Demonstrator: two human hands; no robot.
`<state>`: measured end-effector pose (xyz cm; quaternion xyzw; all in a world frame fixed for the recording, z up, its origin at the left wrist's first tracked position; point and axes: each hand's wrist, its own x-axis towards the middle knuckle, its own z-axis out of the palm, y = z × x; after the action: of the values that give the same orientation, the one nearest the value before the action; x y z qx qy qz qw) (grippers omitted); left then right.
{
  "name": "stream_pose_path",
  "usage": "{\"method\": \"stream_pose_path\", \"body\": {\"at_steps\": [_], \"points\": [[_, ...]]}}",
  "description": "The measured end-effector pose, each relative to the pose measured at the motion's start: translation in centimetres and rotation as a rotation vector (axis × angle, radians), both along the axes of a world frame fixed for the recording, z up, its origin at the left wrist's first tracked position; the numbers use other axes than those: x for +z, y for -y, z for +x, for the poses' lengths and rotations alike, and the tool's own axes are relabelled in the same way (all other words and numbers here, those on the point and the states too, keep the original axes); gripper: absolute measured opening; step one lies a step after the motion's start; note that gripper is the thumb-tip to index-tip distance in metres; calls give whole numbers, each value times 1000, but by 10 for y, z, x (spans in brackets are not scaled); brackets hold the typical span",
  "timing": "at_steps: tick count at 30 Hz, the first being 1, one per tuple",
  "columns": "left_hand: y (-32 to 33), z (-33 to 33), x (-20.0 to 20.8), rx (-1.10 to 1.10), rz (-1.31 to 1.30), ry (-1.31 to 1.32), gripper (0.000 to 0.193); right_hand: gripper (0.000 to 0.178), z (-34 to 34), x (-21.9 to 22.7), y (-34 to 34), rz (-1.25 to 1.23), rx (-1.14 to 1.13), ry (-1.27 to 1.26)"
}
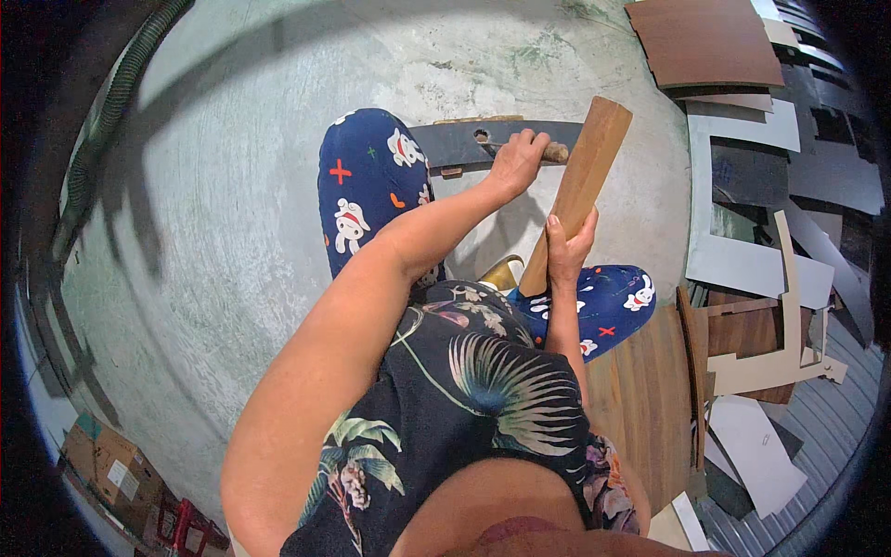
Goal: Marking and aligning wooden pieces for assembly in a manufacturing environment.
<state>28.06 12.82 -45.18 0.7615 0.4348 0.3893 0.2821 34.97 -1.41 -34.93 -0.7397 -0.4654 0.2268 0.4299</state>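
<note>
My left hand reaches forward and is closed around a slim tool with a stubby brown end. Most of that tool is hidden by the fingers, so its kind does not show. Under it lies a dark grey curved board with a small hole or dark mark on it. My right hand grips a long brown wooden board, holding it slanted upright, its lower end by my lap. The board's flat face is turned up and stands just right of the left hand.
Offcut panels in brown, grey and white are piled along the right side. A thin cream frame piece lies among them. A ribbed hose runs down the far left, and a cardboard box sits at the lower left.
</note>
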Motion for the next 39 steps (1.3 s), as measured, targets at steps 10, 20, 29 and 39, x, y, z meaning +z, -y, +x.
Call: {"method": "stream_pose_path", "body": {"at_steps": [10,20,29,39], "points": [[-1,2,-2,-16,-54,-2,22,63,2,-2,0,-8,-4,27],[-5,0,-1,19,-87,55,29,62,3,-5,0,38,-10,-8],[-5,1,1,14,-120,52,31,51,2,-3,-7,-107,69,16],[-2,1,1,3,-79,29,29,65,6,-5,-2,51,-16,31]]}}
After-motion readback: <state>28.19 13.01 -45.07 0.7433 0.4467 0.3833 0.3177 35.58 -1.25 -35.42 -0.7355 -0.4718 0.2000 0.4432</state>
